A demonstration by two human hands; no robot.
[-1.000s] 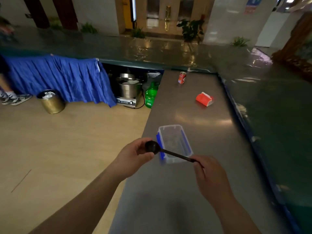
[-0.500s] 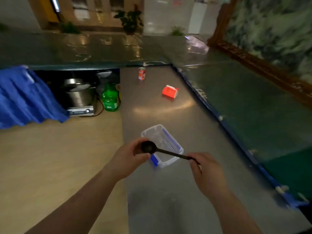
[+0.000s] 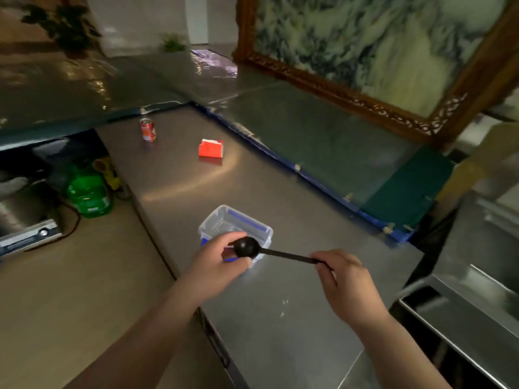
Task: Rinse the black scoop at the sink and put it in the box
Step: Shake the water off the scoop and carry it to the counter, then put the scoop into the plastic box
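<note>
While view swung right, scoop [image 3: 247, 247] seemingly unmoved.

Left hand [image 3: 216, 262] hides the box's [image 3: 238, 220] near corner; painting [image 3: 379, 51] blurred

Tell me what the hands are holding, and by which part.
The black scoop: the left hand pinches its round bowl, the right hand grips the far end of its handle.

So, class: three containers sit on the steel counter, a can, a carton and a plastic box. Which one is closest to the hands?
The clear plastic box with blue clips, right behind the scoop. The red can and red carton stand far back.
</note>
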